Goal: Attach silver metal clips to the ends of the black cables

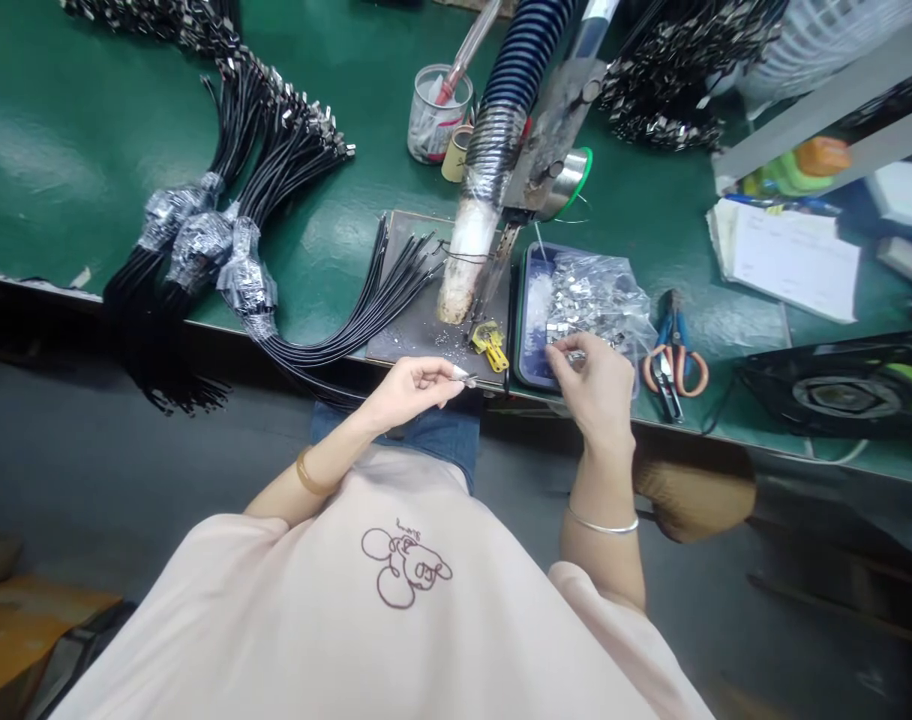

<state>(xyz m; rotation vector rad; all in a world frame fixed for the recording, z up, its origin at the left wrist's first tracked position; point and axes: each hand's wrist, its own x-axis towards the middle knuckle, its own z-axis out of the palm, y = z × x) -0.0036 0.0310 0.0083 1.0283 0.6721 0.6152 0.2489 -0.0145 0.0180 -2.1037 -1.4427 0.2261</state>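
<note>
My left hand (413,386) is pinched shut on the end of a thin black cable with a small metal tip (463,375), just in front of the grey work plate (415,330). My right hand (593,384) reaches into the blue tray (529,310), fingers curled over small metal clips (568,345) beside a clear bag of the same clips (595,295). A fan of loose black cables (366,310) lies left of the plate. A yellow clip fixture (490,343) sits between my hands.
Bundled black cables (223,240) lie on the green table (73,140) at left. A ribbed extraction hose (501,110) and soldering arm hang over the plate. Scissors (673,355), papers (790,255), a tin cup (437,110) and a fan (846,385) stand to the right.
</note>
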